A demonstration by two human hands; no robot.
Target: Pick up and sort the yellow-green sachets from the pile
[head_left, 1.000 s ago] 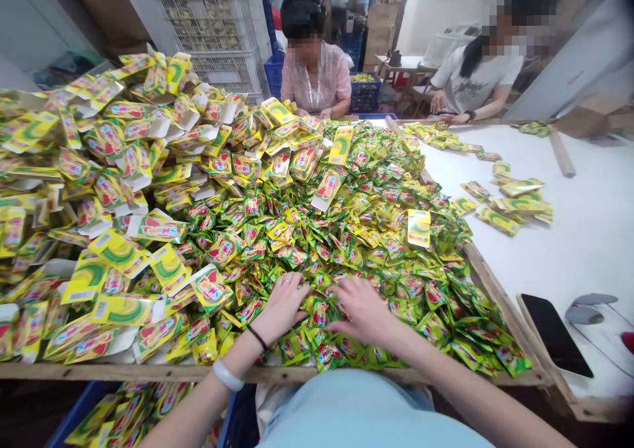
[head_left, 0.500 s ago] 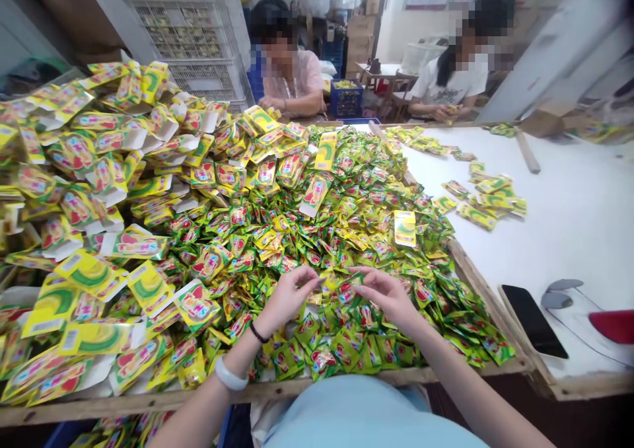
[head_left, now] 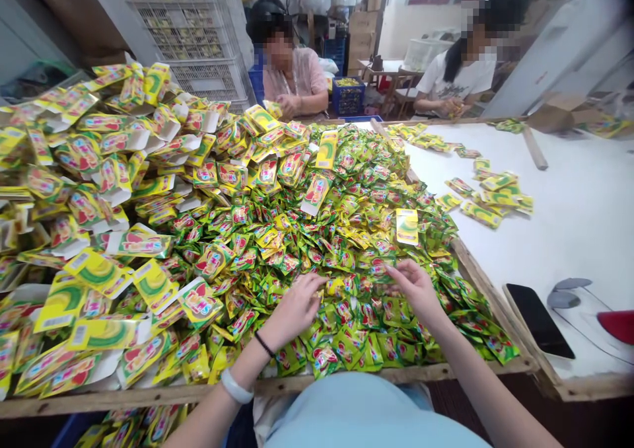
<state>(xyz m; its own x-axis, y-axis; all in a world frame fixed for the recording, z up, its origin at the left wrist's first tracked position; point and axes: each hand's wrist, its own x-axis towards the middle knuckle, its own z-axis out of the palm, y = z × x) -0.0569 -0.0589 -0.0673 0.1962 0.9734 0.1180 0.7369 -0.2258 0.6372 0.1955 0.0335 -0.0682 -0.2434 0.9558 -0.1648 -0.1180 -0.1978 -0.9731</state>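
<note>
A big heap of small green and yellow sachets (head_left: pixel 347 236) covers the table in front of me. My left hand (head_left: pixel 294 309) hovers just above the sachets near the front edge, fingers curled and pinched together on a sachet. My right hand (head_left: pixel 415 288) is a little to the right, fingers bent and pinched on another sachet at the heap's surface. What exactly sits between each set of fingertips is hard to make out among the pile.
Flat yellow-green cartons (head_left: pixel 99 190) are piled high on the left. A wooden rail (head_left: pixel 480 283) borders the heap; beyond it lies a white table (head_left: pixel 569 223) with loose sachets (head_left: pixel 488 193) and a black phone (head_left: pixel 539 319). Two people sit at the far side.
My hands lifted off the heap and met at the fingertips, and have now drawn apart, the right one moving rightward. The view shifted slightly.
</note>
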